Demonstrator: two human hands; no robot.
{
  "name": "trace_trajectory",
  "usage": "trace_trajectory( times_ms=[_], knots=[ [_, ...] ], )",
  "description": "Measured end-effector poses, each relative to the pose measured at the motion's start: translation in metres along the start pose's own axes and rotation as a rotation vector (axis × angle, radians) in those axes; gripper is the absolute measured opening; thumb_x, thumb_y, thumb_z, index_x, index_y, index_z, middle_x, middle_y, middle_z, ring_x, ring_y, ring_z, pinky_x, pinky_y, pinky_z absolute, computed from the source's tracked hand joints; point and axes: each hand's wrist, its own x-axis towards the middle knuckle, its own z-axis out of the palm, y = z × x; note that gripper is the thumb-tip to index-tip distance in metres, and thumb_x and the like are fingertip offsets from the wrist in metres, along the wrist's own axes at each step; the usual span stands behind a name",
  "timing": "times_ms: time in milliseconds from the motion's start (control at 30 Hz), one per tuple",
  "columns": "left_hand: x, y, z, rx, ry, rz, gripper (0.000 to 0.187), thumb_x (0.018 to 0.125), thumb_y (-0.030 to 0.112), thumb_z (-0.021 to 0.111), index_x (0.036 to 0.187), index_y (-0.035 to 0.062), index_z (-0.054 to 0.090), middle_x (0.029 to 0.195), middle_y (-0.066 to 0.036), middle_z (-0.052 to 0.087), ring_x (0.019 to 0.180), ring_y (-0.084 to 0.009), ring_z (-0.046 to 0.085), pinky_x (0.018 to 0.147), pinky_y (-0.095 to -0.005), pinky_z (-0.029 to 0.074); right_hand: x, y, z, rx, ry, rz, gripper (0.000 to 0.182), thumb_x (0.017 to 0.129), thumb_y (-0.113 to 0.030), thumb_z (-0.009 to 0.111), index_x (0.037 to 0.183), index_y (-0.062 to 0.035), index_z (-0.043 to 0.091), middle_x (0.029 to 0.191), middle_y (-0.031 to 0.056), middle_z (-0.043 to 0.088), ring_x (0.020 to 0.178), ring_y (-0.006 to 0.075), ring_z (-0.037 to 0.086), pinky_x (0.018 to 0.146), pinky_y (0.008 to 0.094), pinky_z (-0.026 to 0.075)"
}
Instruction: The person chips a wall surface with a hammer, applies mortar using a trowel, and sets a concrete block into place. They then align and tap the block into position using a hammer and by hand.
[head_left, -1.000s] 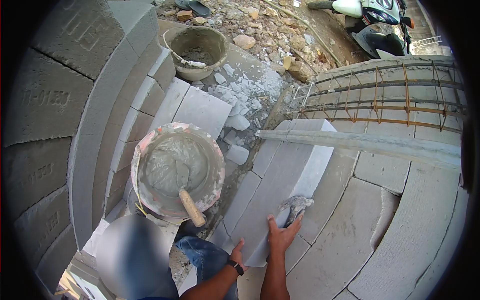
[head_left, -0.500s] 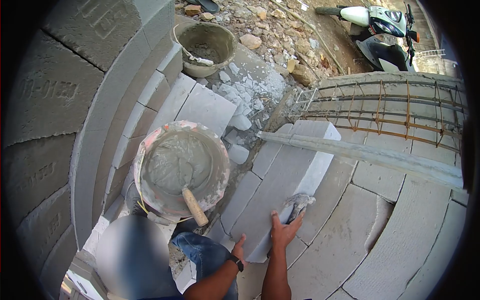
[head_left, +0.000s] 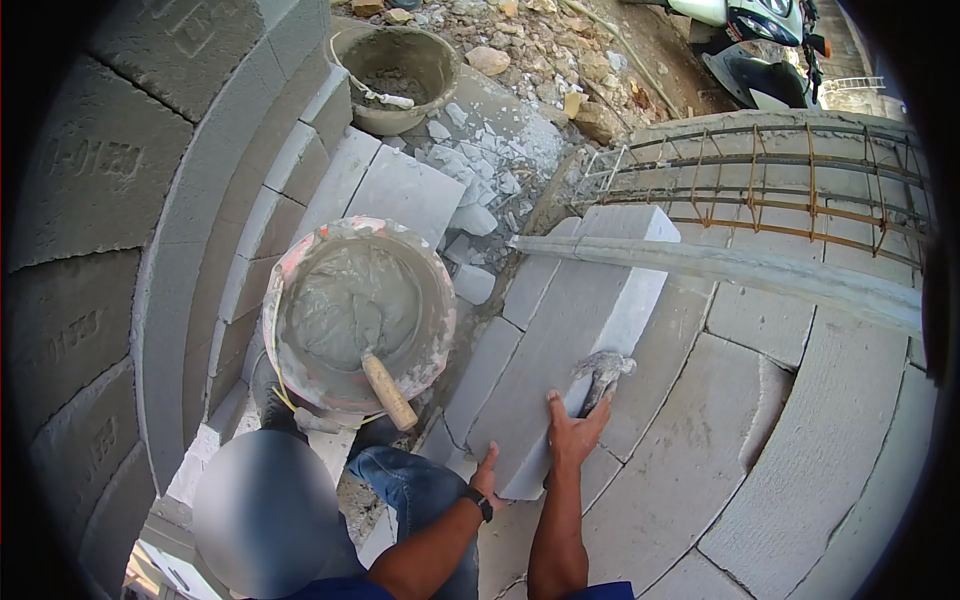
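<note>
A long pale grey block lies slanted on the blockwork, a metal bar across its far end. My left hand, wearing a dark watch, grips the block's near end, thumb raised along the edge. Against its right side, my right hand is closed round a mortar-smeared tool, thumb on the block's edge; the tool's full shape is hidden. Left of the block stands a bucket of wet mortar, with a wooden-handled trowel sunk in it.
A second bucket stands at the upper left beside rubble. The metal bar and a rebar cage lie at the right. A curved block wall rises at the left. A motorbike is at the back.
The view has shifted slightly, so the scene sits higher in the frame. Both hands keep their places at the block, which shows no clear movement against its surroundings.
</note>
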Motion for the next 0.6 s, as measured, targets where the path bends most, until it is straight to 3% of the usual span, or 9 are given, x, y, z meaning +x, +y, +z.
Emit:
trace_trajectory(
  times_ms=[300,400,600],
  knots=[
    [0.001,0.001,0.002,-0.001,-0.038,0.008,0.091,0.085,0.070,0.072,0.154,0.0197,0.041,0.148,-0.006,0.057,0.132,-0.0308,0.057,0.107,-0.0524,0.048,0.002,0.003,0.004,-0.010,0.016,-0.006,0.114,0.073,-0.044,0.088,0.158,0.0032,0.030,0.149,0.0319,0.043,0.137,0.0484,0.047,0.114,0.0496,0.040],
    [0.003,0.001,0.003,-0.027,-0.005,0.006,0.082,0.090,0.069,0.065,0.150,0.0160,0.048,0.144,-0.009,0.060,0.129,-0.0321,0.058,0.110,-0.0504,0.045,0.003,0.003,0.004,-0.006,0.025,-0.036,0.113,0.073,-0.044,0.088,0.158,0.0032,0.031,0.149,0.0318,0.043,0.137,0.0480,0.047,0.114,0.0494,0.040],
    [-0.005,0.003,0.013,0.010,0.091,0.010,0.086,0.090,0.070,0.066,0.152,0.0150,0.045,0.147,-0.009,0.057,0.132,-0.0314,0.055,0.112,-0.0494,0.044,0.004,-0.003,0.001,-0.031,-0.007,0.000,0.114,0.074,-0.044,0.087,0.159,0.0038,0.029,0.147,0.0318,0.044,0.136,0.0485,0.047,0.113,0.0506,0.041]
  ],
)
